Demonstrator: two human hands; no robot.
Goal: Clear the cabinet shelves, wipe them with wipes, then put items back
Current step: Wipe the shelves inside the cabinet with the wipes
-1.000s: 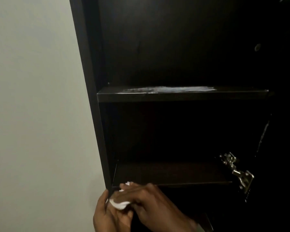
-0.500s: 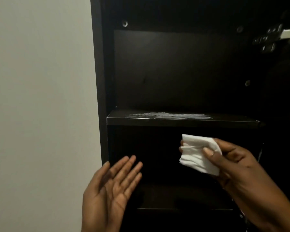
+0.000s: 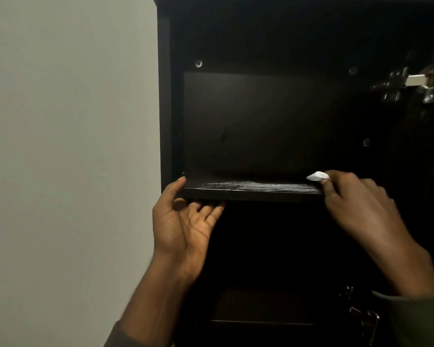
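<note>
Shelf (image 3: 251,194) inside cabinet (image 3: 164,96), wall (image 3: 68,146) left — left hand (image 3: 183,224) under its front-left edge, wipe (image 3: 317,176) at right end.

Pretty plain room here, just a flat pale grey-green wall (image 3: 68,151) filling the whole left half of the view, no marks or fixtures on it that I can make out. Right up against it stands a tall dark brown cabinet (image 3: 164,101) with its inside mostly lost in shadow, though you can spot a screw head (image 3: 198,63) up in the back panel and a shiny metal door hinge (image 3: 422,83) on the right side. Lighting is dim overall, the wall catches most of it, and a second hinge (image 3: 362,319) glints faintly low on the right.
</note>
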